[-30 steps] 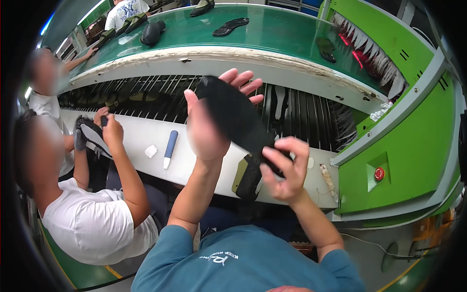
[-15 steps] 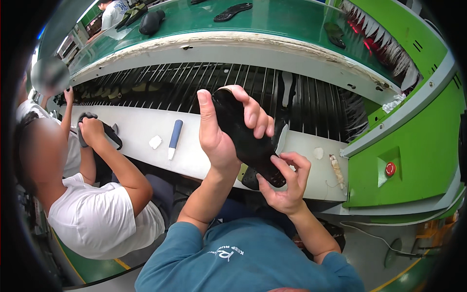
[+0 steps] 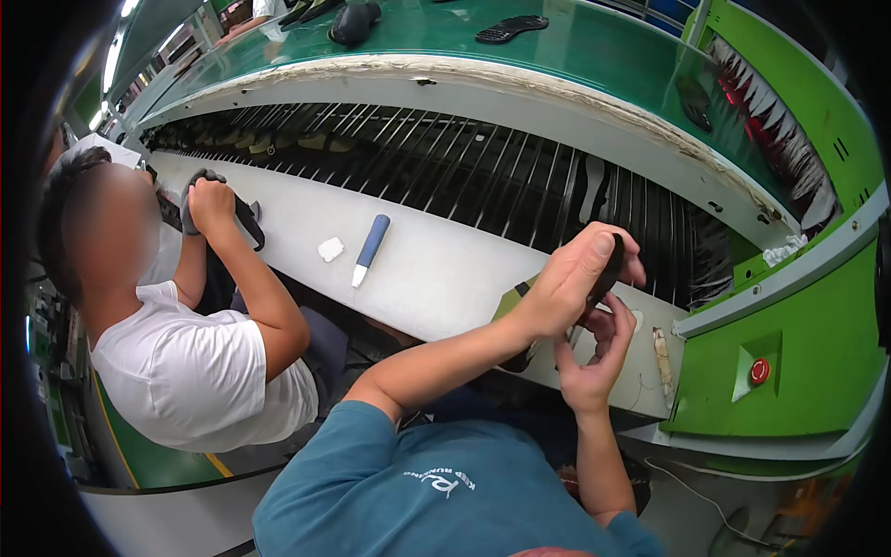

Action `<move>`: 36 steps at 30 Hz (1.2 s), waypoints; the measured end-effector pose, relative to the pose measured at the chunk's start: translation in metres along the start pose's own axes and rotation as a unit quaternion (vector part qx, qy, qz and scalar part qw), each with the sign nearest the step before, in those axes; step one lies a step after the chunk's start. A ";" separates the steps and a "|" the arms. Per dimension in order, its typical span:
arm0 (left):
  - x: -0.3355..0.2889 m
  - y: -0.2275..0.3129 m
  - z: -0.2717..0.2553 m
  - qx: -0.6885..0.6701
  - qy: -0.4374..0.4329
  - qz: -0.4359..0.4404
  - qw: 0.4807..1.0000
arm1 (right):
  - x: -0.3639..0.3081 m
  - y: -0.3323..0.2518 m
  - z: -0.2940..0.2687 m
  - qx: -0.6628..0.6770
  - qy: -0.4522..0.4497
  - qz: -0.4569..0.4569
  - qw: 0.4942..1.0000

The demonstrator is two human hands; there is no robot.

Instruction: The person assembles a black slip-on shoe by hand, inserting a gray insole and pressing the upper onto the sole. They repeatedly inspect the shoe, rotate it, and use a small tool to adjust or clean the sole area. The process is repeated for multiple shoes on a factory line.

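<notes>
A black shoe (image 3: 607, 277) is held up over the right part of the white bench, seen nearly edge-on. My left hand (image 3: 577, 283) wraps round its upper part, thumb on the near side and fingers curled over the far side. My right hand (image 3: 599, 360) is at the shoe's lower end with bent fingers. Much of the shoe is hidden behind both hands. On the bench behind my left wrist lies an olive-green piece (image 3: 511, 301), partly covered by my arm.
A blue-handled tool (image 3: 373, 249) and a white lump (image 3: 330, 249) lie on the bench (image 3: 445, 278). A wrapped stick (image 3: 662, 360) is near a green machine (image 3: 715, 399). Beyond are a barred rack and green conveyor (image 3: 594, 46). At left, a co-worker (image 3: 200, 371) handles a dark shoe.
Both hands have moved right with the black shoe, which has turned from broadside to nearly edge-on. The view has shifted, so the bench things appear farther right.
</notes>
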State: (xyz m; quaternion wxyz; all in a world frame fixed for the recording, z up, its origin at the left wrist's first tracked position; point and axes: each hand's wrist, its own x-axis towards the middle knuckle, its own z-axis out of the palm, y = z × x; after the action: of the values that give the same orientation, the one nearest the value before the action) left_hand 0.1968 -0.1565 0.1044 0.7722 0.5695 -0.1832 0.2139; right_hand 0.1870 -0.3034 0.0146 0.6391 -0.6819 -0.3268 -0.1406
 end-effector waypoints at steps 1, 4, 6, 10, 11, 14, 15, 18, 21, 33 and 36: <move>0.006 -0.003 -0.009 0.072 -0.012 0.019 0.997 | 0.000 0.006 -0.003 0.013 0.005 0.015 1.000; 0.015 -0.035 -0.047 0.420 0.058 0.044 0.905 | 0.003 0.019 -0.013 0.119 0.048 0.118 0.985; 0.006 -0.067 -0.072 0.545 0.060 -0.019 0.836 | 0.007 0.030 -0.020 0.171 0.069 0.198 0.963; -0.001 -0.093 -0.088 0.474 -0.027 -0.298 0.828 | 0.000 0.068 -0.030 0.215 0.116 0.302 0.922; -0.002 -0.100 -0.092 0.472 -0.029 -0.287 0.833 | -0.003 0.072 -0.031 0.205 0.121 0.308 0.921; -0.005 -0.109 -0.097 0.434 -0.026 -0.257 0.863 | -0.007 0.077 -0.031 0.197 0.112 0.309 0.924; -0.006 -0.110 -0.099 0.401 -0.017 -0.247 0.882 | -0.007 0.077 -0.031 0.199 0.105 0.306 0.925; -0.004 -0.101 -0.095 0.283 0.052 -0.153 0.945 | -0.009 0.077 -0.030 0.200 0.101 0.305 0.926; 0.002 -0.050 -0.062 0.156 0.141 -0.045 0.977 | -0.008 0.073 -0.032 0.186 0.100 0.316 0.925; -0.025 0.015 -0.050 0.261 0.071 0.101 0.957 | -0.010 0.072 -0.032 0.185 0.096 0.321 0.924; -0.026 0.017 -0.048 0.260 0.057 0.106 0.958 | -0.009 0.070 -0.031 0.182 0.091 0.323 0.924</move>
State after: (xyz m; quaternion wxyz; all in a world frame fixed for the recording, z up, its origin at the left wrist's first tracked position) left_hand 0.1674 -0.1089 0.0904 0.5797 0.7147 -0.1361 0.3669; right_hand 0.2312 -0.3337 -0.0405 0.7898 -0.6069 -0.0493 0.0739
